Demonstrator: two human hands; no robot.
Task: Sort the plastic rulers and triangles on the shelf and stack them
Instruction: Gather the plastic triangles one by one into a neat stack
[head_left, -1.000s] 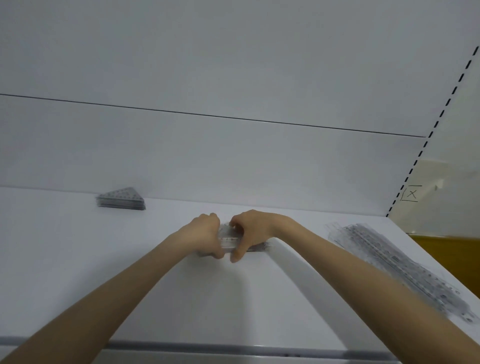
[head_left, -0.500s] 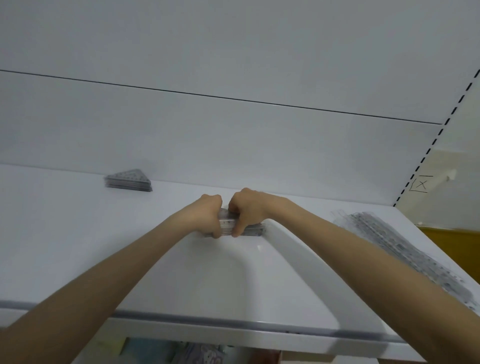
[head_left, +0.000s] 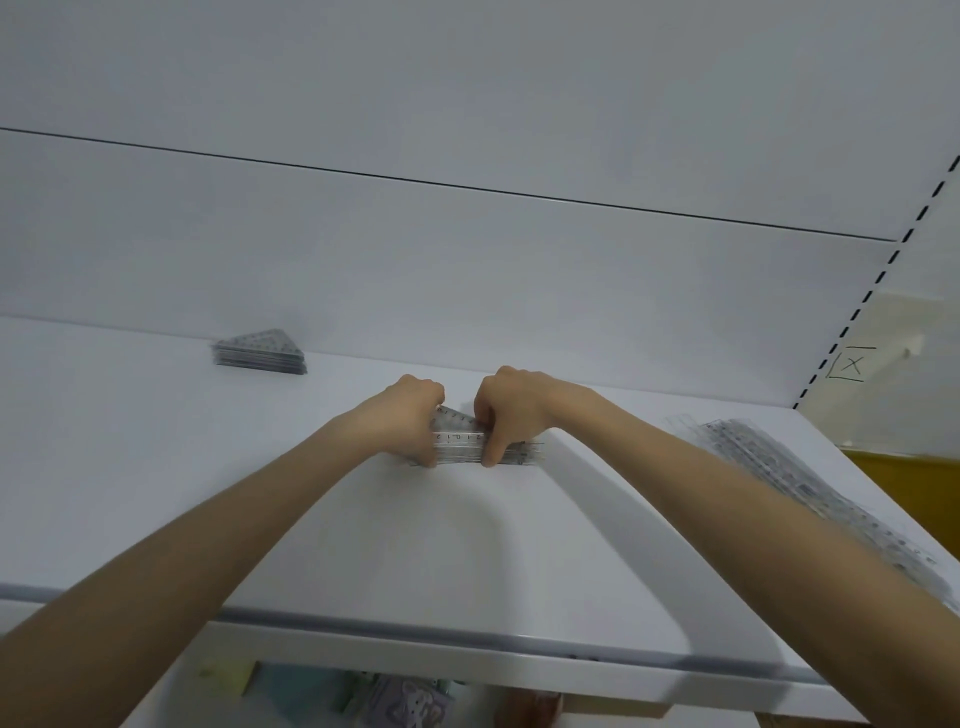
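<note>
Both hands are up on the white shelf (head_left: 234, 519), close together near the middle, toward the back. The L hand (head_left: 408, 421) and R hand (head_left: 514, 410) hold one small pile of clear triangles (head_left: 460, 444) btwn them. The pile rests flat on the shelf, long side facing the person; black numbers show on the top piece. L hand fingers are curled over the pile's left end, thumb down at the front edge. R hand fingers are curled over the top too, thumb pointing down & pressing the front edge. A bit of the pile sticks out past the R hand on the right. A 2nd triangle pile (head_left: 260, 354) lies far back on the left, just by the back wall (head_left: 467, 291), well apart from the hands. The rulers (head_left: 779, 467) lie in a long loose row on the right side of the shelf, slanting toward the front edge, partly hidden by the R arm (head_left: 727, 519). Far right, past the shelf, there's a drawn box w/ an X (head_left: 852, 365). Under the shelf some colored things (head_left: 405, 701) show, too blurry to tell what.
</note>
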